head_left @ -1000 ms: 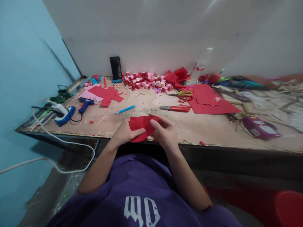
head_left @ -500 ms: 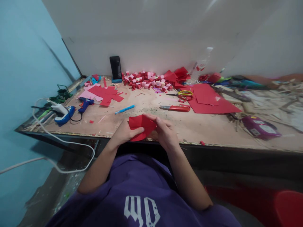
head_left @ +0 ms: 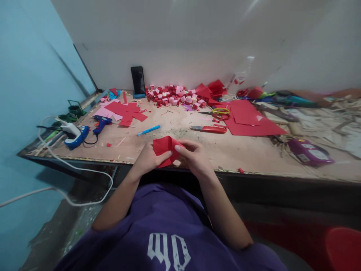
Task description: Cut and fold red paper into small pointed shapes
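Between my two hands, just above the table's front edge, is a sheet of red paper (head_left: 163, 145) with creases in it. My left hand (head_left: 148, 159) grips its left side, thumb lying across the front. On the right side, my right hand (head_left: 192, 155) pinches the paper with the thumb in front and the fingers behind, and that part is folded inward. The fingers behind the sheet are partly hidden. A blue pen (head_left: 148, 130) lies on the table beyond my left hand, and a red-handled utility knife (head_left: 210, 129) beyond my right.
Behind lie a pile of small red and pink paper cubes (head_left: 175, 96), a propped phone (head_left: 138, 81) and yellow-handled scissors (head_left: 220, 111). A blue glue gun (head_left: 102, 124) and power strip (head_left: 76, 137) sit left. Red sheets (head_left: 248, 122) and a purple box (head_left: 309, 152) are right.
My right thumb has moved left onto the front of the red paper. The sheet's right side has folded inward, so it looks narrower. My left hand has barely moved.
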`<state>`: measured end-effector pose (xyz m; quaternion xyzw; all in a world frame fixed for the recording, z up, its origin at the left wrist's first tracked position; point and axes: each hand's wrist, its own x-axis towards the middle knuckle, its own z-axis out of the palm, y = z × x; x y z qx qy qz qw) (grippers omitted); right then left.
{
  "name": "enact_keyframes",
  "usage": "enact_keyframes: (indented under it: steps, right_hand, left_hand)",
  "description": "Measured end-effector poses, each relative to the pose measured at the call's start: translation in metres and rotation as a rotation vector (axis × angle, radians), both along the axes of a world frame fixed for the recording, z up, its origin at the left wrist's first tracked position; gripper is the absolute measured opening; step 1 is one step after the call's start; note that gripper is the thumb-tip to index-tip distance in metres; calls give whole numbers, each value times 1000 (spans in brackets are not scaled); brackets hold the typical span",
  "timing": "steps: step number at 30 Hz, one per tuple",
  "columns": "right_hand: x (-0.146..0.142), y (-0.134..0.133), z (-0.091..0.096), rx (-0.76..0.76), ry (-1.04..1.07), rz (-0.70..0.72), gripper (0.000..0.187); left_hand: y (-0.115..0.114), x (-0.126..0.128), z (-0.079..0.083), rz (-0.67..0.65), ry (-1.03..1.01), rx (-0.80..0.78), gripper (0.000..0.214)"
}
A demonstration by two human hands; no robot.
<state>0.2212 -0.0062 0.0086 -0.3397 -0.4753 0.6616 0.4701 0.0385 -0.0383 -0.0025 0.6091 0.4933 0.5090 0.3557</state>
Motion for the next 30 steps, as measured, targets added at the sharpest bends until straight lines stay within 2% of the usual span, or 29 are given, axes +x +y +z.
enact_keyframes:
  steps: [6,12,16,23,27,30]
  right_hand:
    - [-4,1,-6,-12,23,-19,34]
    - [-1,2,-2,4,49,-29,40]
    - [1,4,3,-65,120,22,51]
    - [0,2,-1,-31,71,19,37]
    - [-1,2,-5,4,23,-9,31]
    - [-2,4,-7,94,-44,-49,29]
  left_hand:
    - [-3,4,5,71,-52,14,18]
    - [-2,4,4,55,-109,5,21]
    - [0,2,3,50,-134,-8,26]
    - [2,1,3,-6,-102,19,24]
    - [0,0,5,13,-99,13,21]
    - [-1,0,3,55,-78,35,20]
